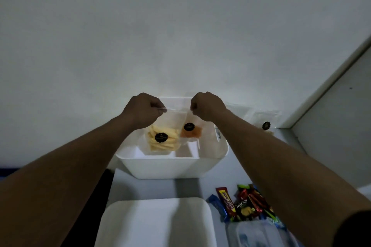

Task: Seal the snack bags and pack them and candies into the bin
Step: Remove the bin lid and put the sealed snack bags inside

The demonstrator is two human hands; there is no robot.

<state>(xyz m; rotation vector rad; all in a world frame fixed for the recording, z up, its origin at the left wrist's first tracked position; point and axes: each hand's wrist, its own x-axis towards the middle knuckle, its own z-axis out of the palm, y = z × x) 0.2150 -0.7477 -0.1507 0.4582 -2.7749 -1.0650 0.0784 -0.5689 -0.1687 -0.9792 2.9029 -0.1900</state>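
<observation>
My left hand (143, 111) and my right hand (206, 107) pinch the two top corners of a clear snack bag (162, 140) with pale yellow chips and a round black label. The bag hangs over the open white bin (160, 168). An orange-filled snack bag (190, 133) with the same black label stands inside the bin behind it. Another clear snack bag (265, 122) leans on the wall to the right of the bin. A pile of wrapped candies (245, 204) lies on the table at the lower right.
A white lid or tray (156, 222) lies flat in front of the bin. A clear plastic container (259, 234) sits below the candies. The wall rises right behind the bin, and a white panel (331, 106) closes the right side.
</observation>
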